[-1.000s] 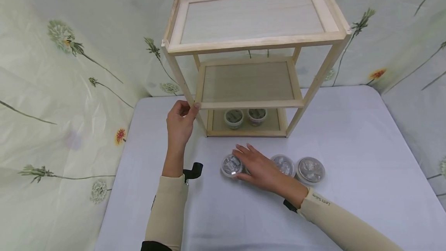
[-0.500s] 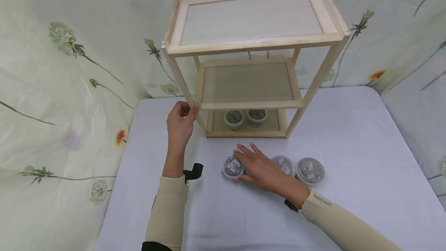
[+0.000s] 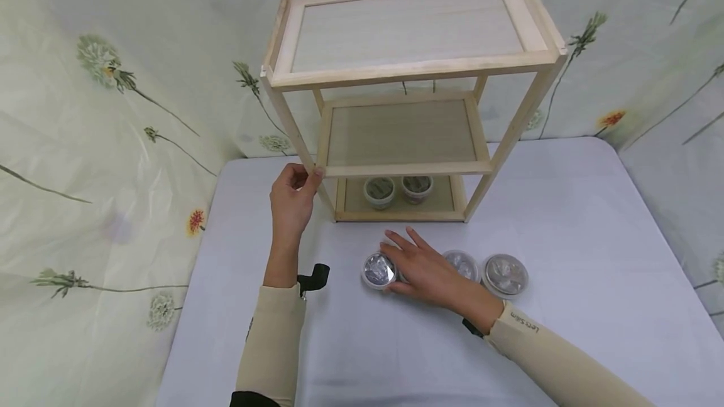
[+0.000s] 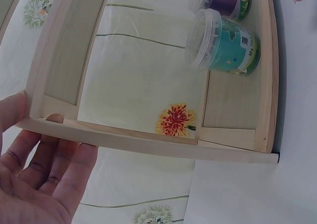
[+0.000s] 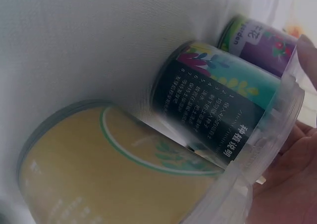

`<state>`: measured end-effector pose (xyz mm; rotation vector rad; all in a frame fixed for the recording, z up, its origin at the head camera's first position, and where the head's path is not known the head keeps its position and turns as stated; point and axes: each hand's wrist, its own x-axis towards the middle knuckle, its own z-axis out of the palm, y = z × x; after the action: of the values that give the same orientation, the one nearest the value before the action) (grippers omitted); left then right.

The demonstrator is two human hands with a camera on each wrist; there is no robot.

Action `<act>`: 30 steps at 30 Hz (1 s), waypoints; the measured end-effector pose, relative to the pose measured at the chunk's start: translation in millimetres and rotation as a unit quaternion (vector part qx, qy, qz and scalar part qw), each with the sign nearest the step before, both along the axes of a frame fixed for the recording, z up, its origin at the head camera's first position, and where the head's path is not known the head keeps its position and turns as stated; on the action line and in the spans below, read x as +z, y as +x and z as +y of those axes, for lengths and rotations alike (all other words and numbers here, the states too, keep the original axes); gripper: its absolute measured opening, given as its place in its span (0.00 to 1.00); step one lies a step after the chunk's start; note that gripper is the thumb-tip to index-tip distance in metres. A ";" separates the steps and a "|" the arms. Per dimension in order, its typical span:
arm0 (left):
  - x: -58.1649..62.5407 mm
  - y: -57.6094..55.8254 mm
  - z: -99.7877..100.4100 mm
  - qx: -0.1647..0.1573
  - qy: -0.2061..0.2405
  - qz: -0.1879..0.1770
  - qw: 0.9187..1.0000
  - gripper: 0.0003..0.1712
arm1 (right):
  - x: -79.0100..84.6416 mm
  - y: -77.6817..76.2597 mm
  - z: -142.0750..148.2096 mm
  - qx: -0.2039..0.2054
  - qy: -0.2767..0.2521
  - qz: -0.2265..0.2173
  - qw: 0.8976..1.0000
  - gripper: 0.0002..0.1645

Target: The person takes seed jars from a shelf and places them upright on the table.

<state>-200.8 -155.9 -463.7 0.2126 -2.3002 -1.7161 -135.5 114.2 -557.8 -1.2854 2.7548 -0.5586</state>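
At the left front post of a wooden shelf rack, my left hand grips the frame at middle-shelf height. In the left wrist view, its fingers curl under the wooden rail. My right hand holds the leftmost lidded planting tub, index finger at its far side and thumb at its near side. A purple label shows on that tub in the right wrist view. Beside it, a teal and dark planting tub stands mostly hidden under my palm in the head view. A yellow planting tub is nearest that camera.
Two more lidded tubs, one grey-topped and one clear-topped, stand right of my hand. A teal tub and a purple tub stand on the bottom shelf. White cloth covers the table; a flowered sheet hangs behind.
My right hand and the leftmost tub have shifted slightly right, and the reflection on its lid has brightened. The left hand stays on the rack.
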 end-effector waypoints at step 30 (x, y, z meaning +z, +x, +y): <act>-1.3 -2.1 -0.5 0.000 0.007 0.000 1.000 0.13 | 39.0 -40.2 19.6 -0.084 0.010 -0.001 0.996 0.75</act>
<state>-202.9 -156.3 -464.9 0.2139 -2.2893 -1.7321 -175.7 133.9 -518.8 -1.0533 2.8772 -0.5393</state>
